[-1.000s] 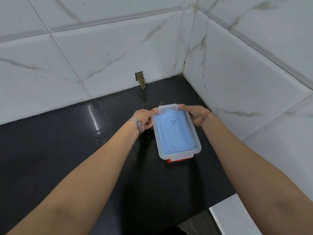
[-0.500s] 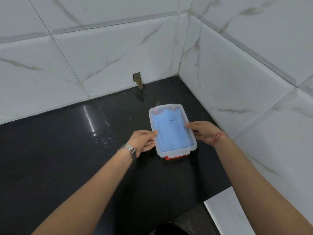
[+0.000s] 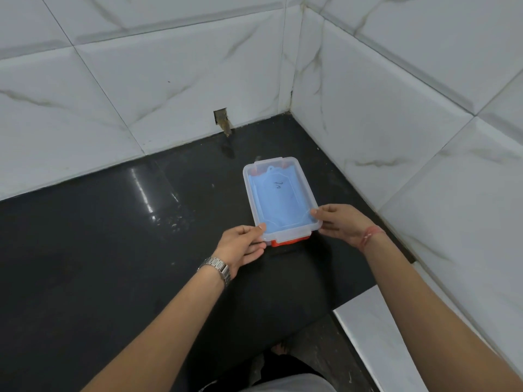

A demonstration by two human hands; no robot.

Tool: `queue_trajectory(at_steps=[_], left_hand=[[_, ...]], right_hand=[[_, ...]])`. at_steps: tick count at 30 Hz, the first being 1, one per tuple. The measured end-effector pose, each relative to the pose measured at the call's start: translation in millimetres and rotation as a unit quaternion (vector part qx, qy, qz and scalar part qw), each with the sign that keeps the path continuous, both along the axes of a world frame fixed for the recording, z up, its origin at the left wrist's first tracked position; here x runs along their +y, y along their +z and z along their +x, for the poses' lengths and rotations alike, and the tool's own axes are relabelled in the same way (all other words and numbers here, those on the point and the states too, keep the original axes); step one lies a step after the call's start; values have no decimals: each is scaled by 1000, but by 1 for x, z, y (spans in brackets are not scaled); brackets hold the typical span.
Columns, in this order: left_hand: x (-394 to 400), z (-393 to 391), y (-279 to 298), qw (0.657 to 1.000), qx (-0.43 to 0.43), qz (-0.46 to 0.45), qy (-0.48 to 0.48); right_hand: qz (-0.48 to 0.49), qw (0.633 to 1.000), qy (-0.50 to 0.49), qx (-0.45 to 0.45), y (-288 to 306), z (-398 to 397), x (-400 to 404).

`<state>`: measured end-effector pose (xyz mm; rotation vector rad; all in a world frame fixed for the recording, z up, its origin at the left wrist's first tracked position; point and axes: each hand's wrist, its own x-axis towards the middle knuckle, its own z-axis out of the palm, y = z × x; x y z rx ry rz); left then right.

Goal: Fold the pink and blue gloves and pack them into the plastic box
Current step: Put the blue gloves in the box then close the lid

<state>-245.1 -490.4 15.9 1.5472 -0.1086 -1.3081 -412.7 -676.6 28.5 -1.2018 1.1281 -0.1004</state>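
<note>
Two bare forearms, no sleeves in view. Left hand: bare, no rings visible; metal link wristwatch on wrist, silver-toned bracelet band, dial turned out of view. Right hand: bare; thin red-orange thread band wound round wrist, several strands. Short nails, no polish apparent. At bottom edge of view: light grey garment on torso, dark fabric just above it, detail unclear.

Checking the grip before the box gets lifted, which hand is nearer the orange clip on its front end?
Left. The left hand touches the box's near-left corner, right beside the orange clip; the right hand holds the near-right corner, slightly farther away.
</note>
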Motion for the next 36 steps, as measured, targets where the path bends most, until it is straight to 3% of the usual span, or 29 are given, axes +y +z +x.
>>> queue_trajectory(at_steps=[8,13,20,22,23,25,28,30,32,36], left_hand=[[-1,-17,1,996,-63,-9,56],[-3,-41,-2,994,-86,-5,62],[-3,-56,-3,993,-85,1,84],[-2,-57,-2,983,-162,17,78],[-1,-56,-1,966,-244,23,80],[3,-56,-1,896,-438,-6,74],[8,-53,-1,774,-627,-57,-77],[8,-51,-3,699,-686,-67,-192],[6,-47,-2,646,-722,-69,-240],[-2,-42,7,591,-761,-80,-255]], right_hand=[[-35,991,-117,-59,-3,-2,32],[-20,989,-141,-38,-21,-3,68],[105,959,-235,-121,-25,5,98],[140,941,-258,-169,-25,6,102],[144,936,-267,-181,-25,5,103],[137,932,-286,-173,-27,2,108],[132,921,-311,-195,-30,-2,112],[131,913,-307,-234,-27,-3,113],[141,903,-307,-264,-23,-3,114],[145,899,-310,-274,-20,-2,116]])
